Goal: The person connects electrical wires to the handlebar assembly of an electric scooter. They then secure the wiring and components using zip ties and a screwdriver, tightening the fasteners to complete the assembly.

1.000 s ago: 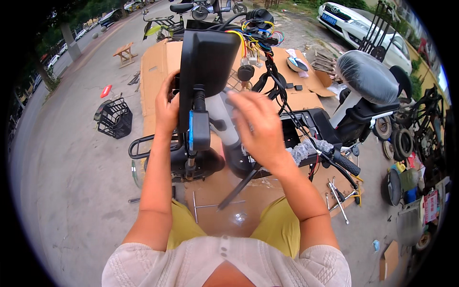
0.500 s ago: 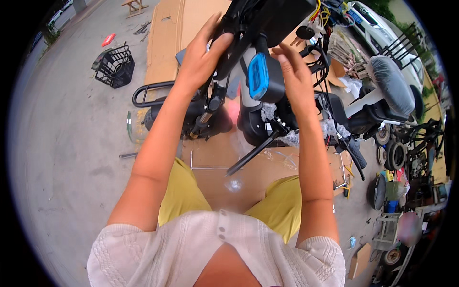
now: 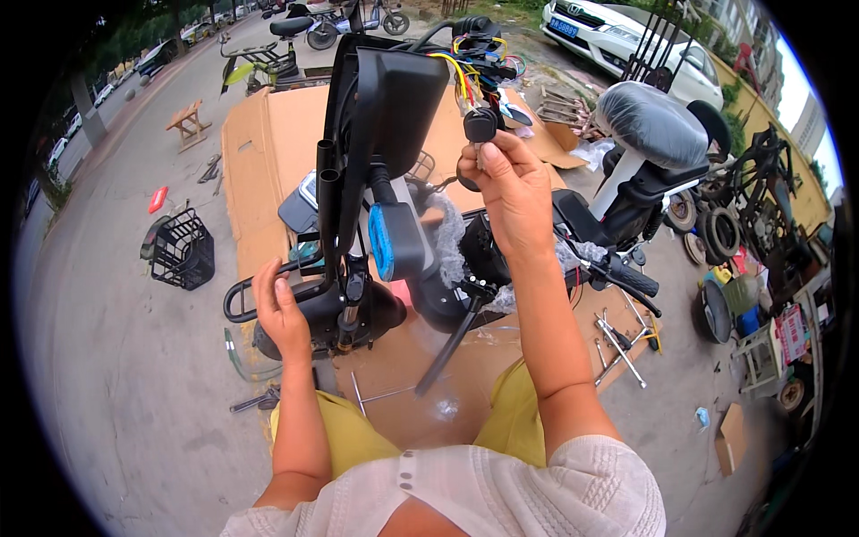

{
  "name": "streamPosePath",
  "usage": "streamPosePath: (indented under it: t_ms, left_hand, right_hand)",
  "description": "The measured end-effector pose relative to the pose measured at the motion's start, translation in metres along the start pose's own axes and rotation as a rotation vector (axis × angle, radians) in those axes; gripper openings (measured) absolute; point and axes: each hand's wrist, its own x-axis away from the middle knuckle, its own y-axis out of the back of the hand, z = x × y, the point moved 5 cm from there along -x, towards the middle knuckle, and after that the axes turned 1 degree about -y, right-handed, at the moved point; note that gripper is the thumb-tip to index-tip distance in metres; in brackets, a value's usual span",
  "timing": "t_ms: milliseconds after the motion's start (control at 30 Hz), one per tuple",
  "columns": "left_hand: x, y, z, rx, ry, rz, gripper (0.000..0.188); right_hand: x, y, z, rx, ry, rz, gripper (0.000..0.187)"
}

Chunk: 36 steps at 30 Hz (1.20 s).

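Over flattened cardboard [image 3: 255, 148], one black panel [image 3: 407, 103] stands mid-way: right hand [image 3: 512, 188], fingers clamped on one ignition lock [image 3: 480, 125] below coloured wires [image 3: 465, 79]; left hand [image 3: 284, 315], fingers slightly parted, by one tubular rack [image 3: 230, 301]. Around: one black basket [image 3: 197, 266], one wooden stool [image 3: 187, 117], one white car [image 3: 608, 40]!

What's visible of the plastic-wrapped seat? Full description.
The seat is broad and rounded, dark grey under shiny, creased film that looks like clear plastic. It appears mounted on a pale post, toward the picture's upper right. Its underside is hidden. Neither the left hand nor the right hand touches it.
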Motion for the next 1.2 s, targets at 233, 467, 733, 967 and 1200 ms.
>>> streamPosePath:
  t_ms: [233,467,733,967,1200]
  left_hand:
    - [0.002,-0.011,0.014,-0.022,0.037,0.021,0.025]
    - [0.003,-0.012,0.016,-0.118,-0.008,0.031,0.030]
    - [0.003,-0.012,0.021,-0.105,0.028,0.040,0.029]
    - [-0.019,0.002,-0.059,0.065,-0.026,-0.069,0.022]
    - [-0.083,-0.034,-0.226,0.070,-0.641,0.281,0.019]
  right_hand:
    - [0.022,-0.024,0.029,0.839,0.624,-0.058,0.020]
    - [0.024,-0.018,0.027,0.925,0.751,-0.088,0.022]
    - [0.023,-0.019,0.025,0.845,0.710,-0.050,0.019]
    - [0.018,-0.009,0.013,0.441,0.278,0.014,0.020]
    - [0.018,-0.012,0.015,0.216,0.105,0.056,0.017]
